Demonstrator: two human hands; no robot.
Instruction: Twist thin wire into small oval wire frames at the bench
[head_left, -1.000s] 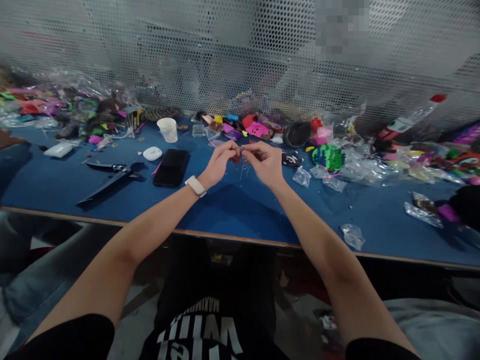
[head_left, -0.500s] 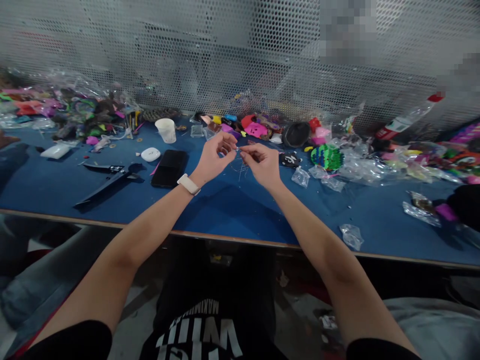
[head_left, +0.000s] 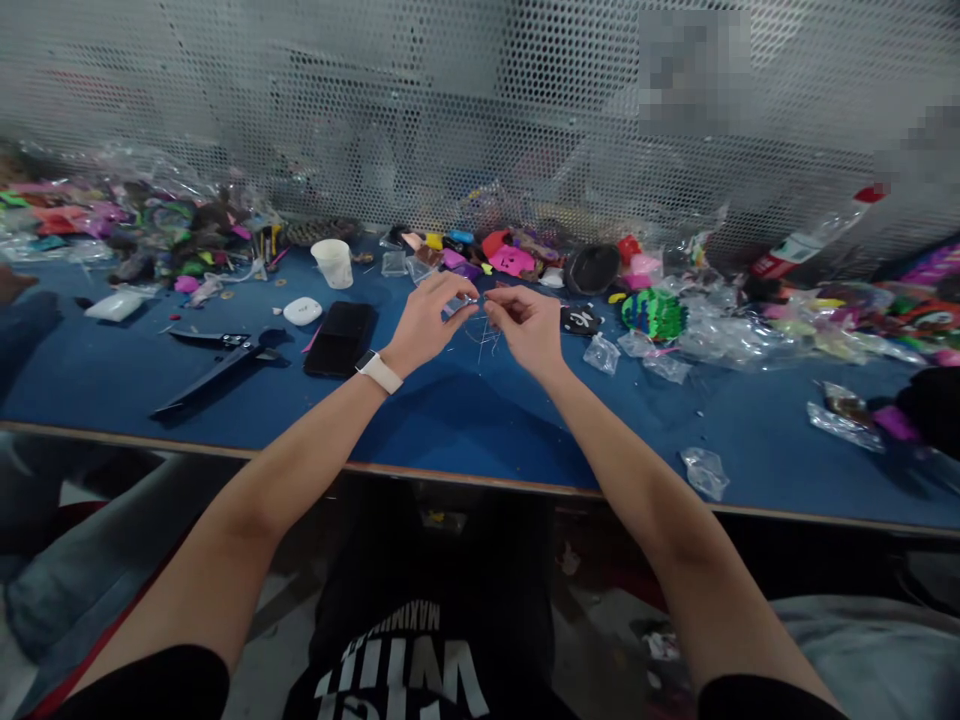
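Against the blue table (head_left: 465, 420), a thin strand (head_left: 482, 345) points nearward.

Perforated, dull metal is seen in the panel (head_left: 420, 120) across the top, crinkled, glossy plastic in the bags (head_left: 735, 325) at right; the material of the strands (head_left: 481, 347) at centre cannot be told.

Bare tabletop (head_left: 480, 440) on near side of blk phone (head_left: 340, 340) gives low path R, but L forearm (head_left: 315, 440) crosses above it. R of phone: L hand (head_left: 435, 315), then R hand (head_left: 526, 322), w/ thin strands (head_left: 481, 345) btwn, blocking straight pass. L of phone: dk bladed tool (head_left: 210, 378), just a slim gap. Behind phone: wht case (head_left: 302, 312) & cup (head_left: 333, 264), tight; farther back, mesh screen (head_left: 420, 130) walls it off.
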